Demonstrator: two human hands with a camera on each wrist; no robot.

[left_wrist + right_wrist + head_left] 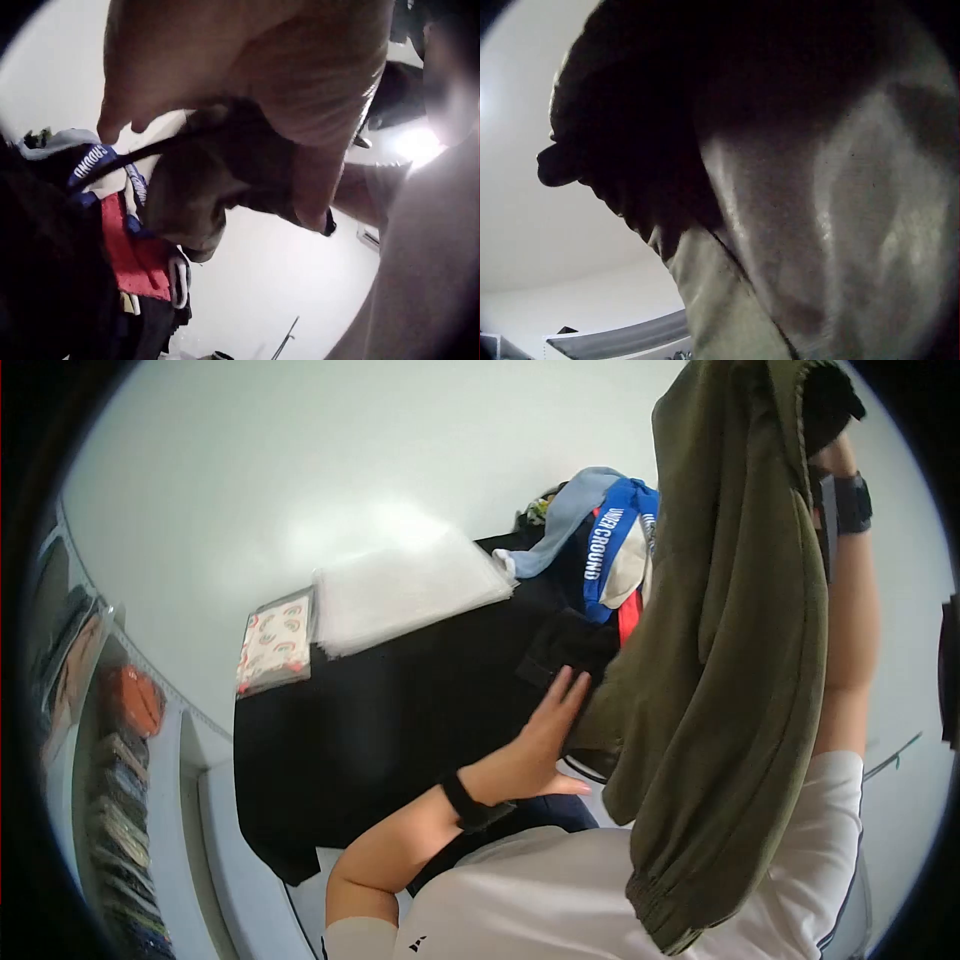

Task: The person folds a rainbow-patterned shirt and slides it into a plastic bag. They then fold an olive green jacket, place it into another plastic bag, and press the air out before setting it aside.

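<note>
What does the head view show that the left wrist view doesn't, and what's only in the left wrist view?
Only the head view: the clear plastic sheets, the patterned packet and the shelves.
Only the left wrist view: a white-edged fold hanging beside the red cloth.
Both: the left hand, the olive garment, the blue lettered band and that red cloth.

Noted: the black table (380, 725) carries a patterned packet (275, 640) just beside a stack of plastic sheets (410, 595) and, farther along, a heap of clothes (575, 505) including a blue band (603, 550) lettered UNDER GROUND and a red cloth (127, 251), while shelves (178, 760) at left hold packed garments (122, 830) and an orange bundle (138, 700).
</note>
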